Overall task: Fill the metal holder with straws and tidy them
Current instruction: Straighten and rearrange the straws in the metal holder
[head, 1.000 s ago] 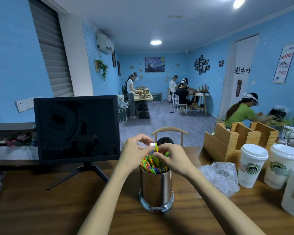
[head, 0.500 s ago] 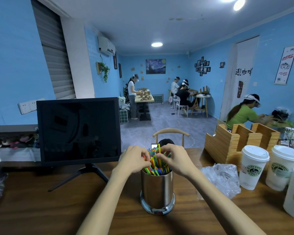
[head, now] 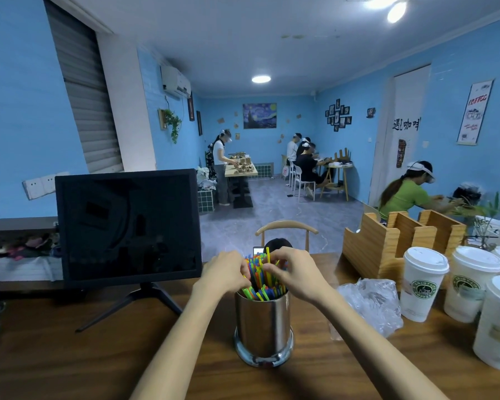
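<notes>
Bright ceiling lights (head: pixel 261 79), warped edges

I see a holder (head: pixel 262 324) of straws (head: pixel 261 280) centred on the table (head: pixel 55 356), a monitor (head: pixel 129 226) behind-left, a bag (head: pixel 371 304) and lidded cups (head: pixel 422 282) right.

We are seeing green, orange, blue and yellow straws (head: pixel 264 287) showing between our hands, above the shiny silver holder (head: pixel 262 324).

One metal holder (head: pixel 262 324) before me, one monitor (head: pixel 127 226), one wooden organizer (head: pixel 399 241), one plastic bag (head: pixel 370 304), and my two hands, left hand (head: pixel 225 272) and right hand (head: pixel 296 274).
</notes>
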### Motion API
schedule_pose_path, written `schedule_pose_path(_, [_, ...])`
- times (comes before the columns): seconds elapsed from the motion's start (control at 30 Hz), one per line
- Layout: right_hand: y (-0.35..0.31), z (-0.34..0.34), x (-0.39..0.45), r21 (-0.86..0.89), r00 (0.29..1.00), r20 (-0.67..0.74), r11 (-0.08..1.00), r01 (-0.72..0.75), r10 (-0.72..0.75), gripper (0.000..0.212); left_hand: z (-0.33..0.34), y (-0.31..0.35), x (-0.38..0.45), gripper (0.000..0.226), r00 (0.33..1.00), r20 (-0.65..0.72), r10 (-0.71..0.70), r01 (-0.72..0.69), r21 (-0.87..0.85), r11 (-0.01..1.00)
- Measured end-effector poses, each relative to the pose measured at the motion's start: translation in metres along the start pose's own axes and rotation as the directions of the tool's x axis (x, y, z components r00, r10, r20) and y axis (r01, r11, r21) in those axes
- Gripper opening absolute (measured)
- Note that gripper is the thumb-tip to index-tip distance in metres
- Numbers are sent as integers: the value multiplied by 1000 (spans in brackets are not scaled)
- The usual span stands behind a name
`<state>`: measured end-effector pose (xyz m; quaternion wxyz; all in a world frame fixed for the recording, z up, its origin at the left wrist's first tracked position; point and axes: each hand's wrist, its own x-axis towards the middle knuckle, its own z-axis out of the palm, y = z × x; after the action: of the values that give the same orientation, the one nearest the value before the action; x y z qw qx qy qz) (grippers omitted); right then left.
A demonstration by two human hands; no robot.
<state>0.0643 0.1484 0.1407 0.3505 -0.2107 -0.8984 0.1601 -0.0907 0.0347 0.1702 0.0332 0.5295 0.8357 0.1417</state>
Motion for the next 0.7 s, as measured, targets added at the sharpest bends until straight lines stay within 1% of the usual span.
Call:
schedule_pose_path(0.1, [0, 1, -1, 1, 1000, 0, 1000, -1, 1, 18, -3, 2, 1, 11, 998, 61, -7, 7, -3, 1000])
schedule_pose_path(0.2, [-1, 1, -2, 6, 1000, -2, 1000, -1, 1, 18, -2, 1, 3, 14, 998, 66, -13, 14, -20, 1000])
schedule_pose_path(0.27, [-1, 2, -3, 19, 1000, -1, 1000, -6, 6, 17, 0, 1, 2, 10, 998, 54, -8, 11, -47, 999])
schedule_pose_path(0.3, [-1, 3, -3, 21, 1000, 0, 1000, -8, 8, 16, 2, 0, 3, 8, 999, 33, -2, 5, -85, 996])
schedule_pose_path(0.37, [0, 5, -4, 25, 1000, -1, 1000, -2, 2, 14, 4, 0, 2, 6, 999, -48, 1, -11, -225, 974])
schedule_pose_path(0.4, [0, 5, -4, 39, 1000, 1, 999, -1, 1, 18, 5, 1, 1, 3, 995, -96, -3, -26, -297, 954])
schedule_pose_path(0.43, [-1, 6, -4, 53, 1000, 4, 999, -7, 7, 27, 6, 1, 1, 3, 990, -142, -8, -43, -349, 936])
schedule_pose_path(0.5, [-3, 6, -4, 83, 1000, 6, 996, -30, 30, 42, 8, 0, 1, 9, 979, -204, -10, -69, -378, 923])
schedule_pose_path(0.57, [-5, 8, -4, 112, 999, 6, 993, -41, 41, 49, 10, 0, 0, 15, 970, -242, -18, -86, -413, 906])
schedule_pose_path(0.63, [-6, 9, -5, 105, 999, 7, 994, -31, 31, 49, 14, -1, -1, 14, 952, -299, -57, -103, -494, 863])
schedule_pose_path(0.7, [-4, 12, -6, 59, 1000, 5, 998, -3, 3, 43, 18, -2, -3, 13, 922, -374, -97, -128, -532, 837])
